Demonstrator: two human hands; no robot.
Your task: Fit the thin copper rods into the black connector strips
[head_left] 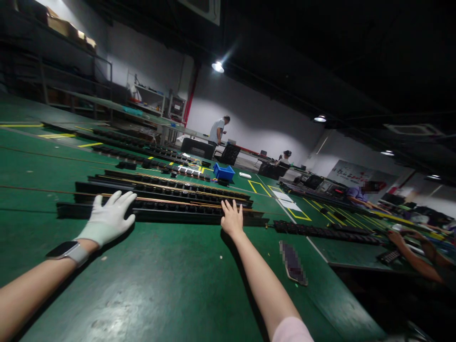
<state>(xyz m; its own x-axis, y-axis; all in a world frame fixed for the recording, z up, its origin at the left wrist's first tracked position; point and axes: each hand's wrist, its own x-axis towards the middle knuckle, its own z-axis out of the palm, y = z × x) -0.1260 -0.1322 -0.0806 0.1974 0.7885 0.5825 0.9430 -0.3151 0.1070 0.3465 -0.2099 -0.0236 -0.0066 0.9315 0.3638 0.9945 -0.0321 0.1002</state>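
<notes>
Long black channel-shaped rails (171,216) lie side by side across the green table (153,280). Thin copper-coloured rods (174,201) run along them, and some stretch past their left ends. My left hand (110,216), in a white glove, rests over the left part of the front rails with its fingers spread. Bare, my right hand (232,217) reaches over the same rails nearer their right end. Its fingers are apart and touch the rods or the rail edge; I cannot tell which. Neither hand visibly grips anything.
Right of my forearm lies a blurred-out phone-like object (292,263). Behind the rails stand a blue bin (223,172) and more black strips (142,164). Papers (287,200) lie near yellow tape outlines. A co-worker's hands (401,237) work at the far right; other people are farther back.
</notes>
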